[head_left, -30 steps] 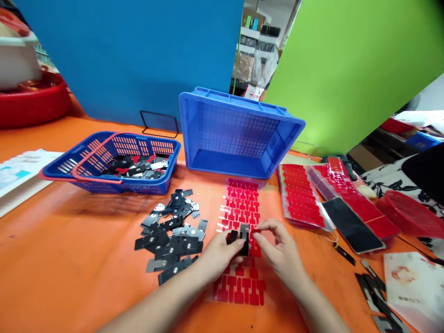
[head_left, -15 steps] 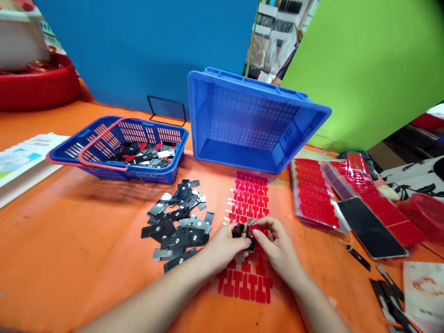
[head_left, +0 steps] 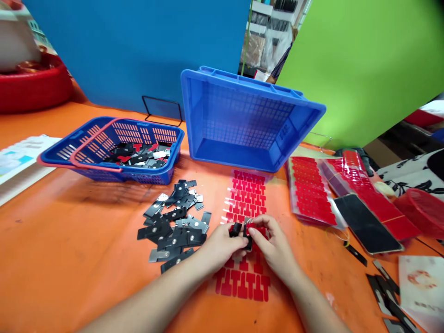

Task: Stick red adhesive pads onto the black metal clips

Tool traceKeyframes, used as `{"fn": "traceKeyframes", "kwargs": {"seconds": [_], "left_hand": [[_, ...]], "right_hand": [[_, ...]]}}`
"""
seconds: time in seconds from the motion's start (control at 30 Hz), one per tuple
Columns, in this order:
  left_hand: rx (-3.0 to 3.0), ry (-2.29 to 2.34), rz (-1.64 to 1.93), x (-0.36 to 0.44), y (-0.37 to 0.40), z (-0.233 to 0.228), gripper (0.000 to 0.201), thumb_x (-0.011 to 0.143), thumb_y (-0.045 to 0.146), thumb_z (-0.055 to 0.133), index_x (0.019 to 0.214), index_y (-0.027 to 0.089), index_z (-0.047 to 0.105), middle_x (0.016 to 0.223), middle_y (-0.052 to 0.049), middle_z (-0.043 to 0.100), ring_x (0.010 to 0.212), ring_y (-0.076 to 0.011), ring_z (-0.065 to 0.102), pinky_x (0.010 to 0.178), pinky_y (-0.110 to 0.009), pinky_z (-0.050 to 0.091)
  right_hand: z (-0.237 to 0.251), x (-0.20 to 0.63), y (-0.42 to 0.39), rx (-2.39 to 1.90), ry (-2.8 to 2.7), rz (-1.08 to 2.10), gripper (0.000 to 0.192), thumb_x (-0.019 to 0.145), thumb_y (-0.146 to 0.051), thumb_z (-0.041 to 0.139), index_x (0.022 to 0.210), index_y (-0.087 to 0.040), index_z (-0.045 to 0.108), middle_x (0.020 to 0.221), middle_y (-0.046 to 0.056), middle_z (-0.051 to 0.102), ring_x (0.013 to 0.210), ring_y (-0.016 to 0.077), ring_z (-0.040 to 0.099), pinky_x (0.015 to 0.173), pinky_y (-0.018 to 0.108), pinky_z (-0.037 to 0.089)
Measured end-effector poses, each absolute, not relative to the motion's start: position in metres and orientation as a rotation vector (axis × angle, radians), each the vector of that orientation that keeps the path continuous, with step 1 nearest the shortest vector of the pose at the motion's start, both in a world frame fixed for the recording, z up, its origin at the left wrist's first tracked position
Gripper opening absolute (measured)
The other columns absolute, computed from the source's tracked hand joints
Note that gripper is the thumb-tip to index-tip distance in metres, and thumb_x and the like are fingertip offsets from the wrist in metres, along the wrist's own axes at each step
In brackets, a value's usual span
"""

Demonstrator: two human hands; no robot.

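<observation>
My left hand and my right hand meet over a clear sheet of red T-shaped stickers on the orange table. Between the fingertips of both hands is a small black metal piece with a red sticker on it. Left of my left hand lies a loose pile of black and silver metal pieces.
A low blue basket at the left holds more metal pieces. A big blue crate lies tipped on its side behind the sheet. Red sticker sheets, a black phone and a red basket lie at the right.
Both hands stay together on the small piece and have drawn slightly nearer each other. The view has shifted a little; nothing else on the table has moved.
</observation>
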State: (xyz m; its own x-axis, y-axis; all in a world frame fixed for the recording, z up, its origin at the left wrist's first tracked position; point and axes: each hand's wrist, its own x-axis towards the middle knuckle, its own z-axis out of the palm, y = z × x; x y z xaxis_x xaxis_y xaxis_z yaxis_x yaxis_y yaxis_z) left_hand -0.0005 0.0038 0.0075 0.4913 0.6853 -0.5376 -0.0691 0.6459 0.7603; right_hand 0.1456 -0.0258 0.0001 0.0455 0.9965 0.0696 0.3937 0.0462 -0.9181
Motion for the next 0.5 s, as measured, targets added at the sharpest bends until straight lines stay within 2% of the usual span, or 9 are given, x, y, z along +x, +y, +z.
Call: {"fn": "traceKeyframes", "kwargs": {"seconds": [0.5], "left_hand": [[0.728, 0.947, 0.513, -0.0007, 0.0039, 0.0072, 0.021, 0.061, 0.024, 0.063, 0.063, 0.017, 0.043, 0.056, 0.005, 0.047, 0.06, -0.0112, 0.056, 0.062, -0.026, 0.045]], "right_hand": [[-0.0021, 0.1452, -0.0247, -1.485, -1.493, 0.855, 0.01, 0.079, -0.024, 0.051, 0.088, -0.021, 0.051, 0.085, 0.002, 0.056, 0.08, 0.0162, 0.054, 0.073, 0.031, 0.043]]}}
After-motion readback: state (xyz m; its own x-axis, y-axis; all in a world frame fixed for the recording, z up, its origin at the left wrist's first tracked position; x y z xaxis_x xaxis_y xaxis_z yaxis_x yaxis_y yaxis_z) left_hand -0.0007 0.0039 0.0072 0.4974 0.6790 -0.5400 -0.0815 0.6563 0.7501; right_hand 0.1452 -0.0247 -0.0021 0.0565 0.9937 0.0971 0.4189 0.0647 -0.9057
